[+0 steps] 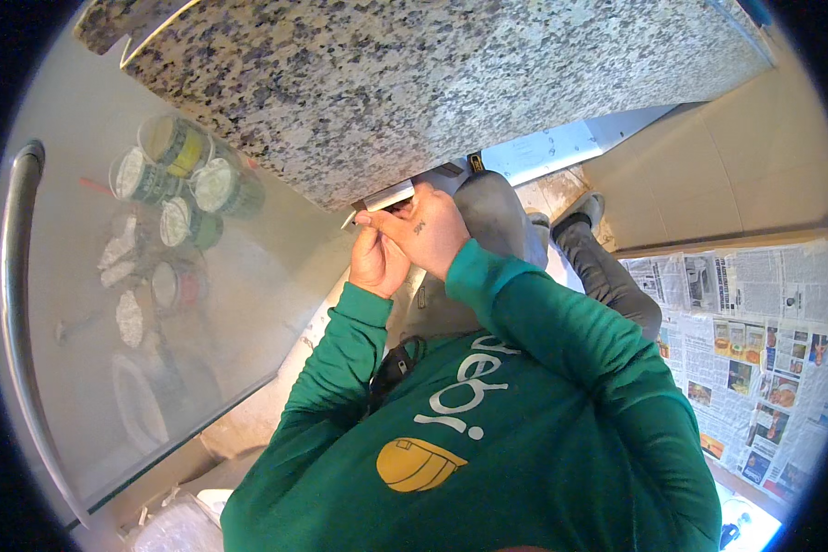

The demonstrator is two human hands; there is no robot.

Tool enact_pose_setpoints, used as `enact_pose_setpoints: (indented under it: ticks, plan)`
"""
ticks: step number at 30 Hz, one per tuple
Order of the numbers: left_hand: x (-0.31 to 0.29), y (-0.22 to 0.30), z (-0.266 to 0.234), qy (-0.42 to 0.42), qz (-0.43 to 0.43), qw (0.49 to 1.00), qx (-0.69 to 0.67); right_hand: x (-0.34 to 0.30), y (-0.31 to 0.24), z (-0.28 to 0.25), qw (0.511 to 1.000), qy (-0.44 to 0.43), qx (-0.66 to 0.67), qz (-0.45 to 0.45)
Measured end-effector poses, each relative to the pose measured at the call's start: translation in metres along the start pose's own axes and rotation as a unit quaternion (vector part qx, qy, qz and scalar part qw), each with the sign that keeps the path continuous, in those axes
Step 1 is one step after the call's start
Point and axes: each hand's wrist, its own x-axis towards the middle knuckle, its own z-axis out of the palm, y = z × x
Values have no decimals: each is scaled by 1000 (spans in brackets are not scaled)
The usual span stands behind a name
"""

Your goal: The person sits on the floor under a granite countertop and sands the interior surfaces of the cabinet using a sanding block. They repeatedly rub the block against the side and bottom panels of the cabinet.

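The granite tabletop (432,83) slopes across the upper part of the view, and both bare hands are together just below its near corner. The right hand (430,225) appears clamped on a pale flat piece (388,195), with its fingers curled at the right end; the piece lies close under the tabletop's edge. The left hand (377,264) is below the right, its fingertips meeting the other thumb where a thin pale tip (348,221) pokes out. I cannot tell whether the left hand grips anything itself, nor whether tip and piece are one object. Two hands meeting so closely are probably there to steady something small and slim; keeping it near the corner likely spares a long reach.

Left of the tabletop stands a glass panel (248,313) with a curved metal handle (17,239), and through it show several buckets (189,221), clustered perhaps to stay out of the way. Right of and below the tabletop, newspaper sheets (736,368) cover a surface, seemingly as protection from dirt. A crumpled plastic bag (177,526) lies well below and left of the tabletop.
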Motion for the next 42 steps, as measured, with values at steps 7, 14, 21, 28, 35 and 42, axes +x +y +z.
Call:
enact_pose_setpoints:
  ticks: [7,14,21,28,35,42]
  plan:
    - [35,-31,17,0,-12,999,41,9,23,-18,978,79,192,10]
    - [-1,0,21,54,15,998,6,1,6,4,1000,1,1,2]
    - [31,-42,37,62,-18,997,47,12,26,-31,970,59,234,18]
    - [26,-33,52,40,-25,995,84,13,23,-34,996,27,88,8]
    - [3,-6,34,44,-2,997,67,-1,8,-8,997,29,68,7]
    - [70,-70,47,-11,-58,991,117,23,41,-85,982,50,148,105]
